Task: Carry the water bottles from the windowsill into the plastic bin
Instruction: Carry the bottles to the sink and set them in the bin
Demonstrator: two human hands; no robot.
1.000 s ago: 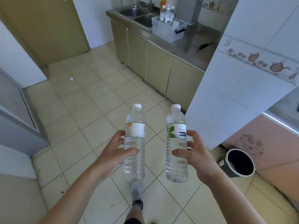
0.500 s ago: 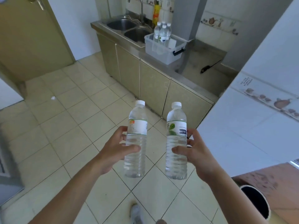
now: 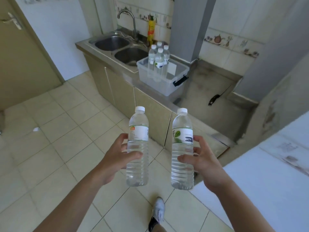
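Bin (image 3: pixel 168 87) nearer, four bottles (image 3: pixel 159 60) inside

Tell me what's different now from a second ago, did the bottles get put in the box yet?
Not yet. The person has walked closer: the plastic bin on the counter looks bigger and nearer, and the floor bucket has left view. The left hand still holds one bottle, the right hand the other bottle, both upright.
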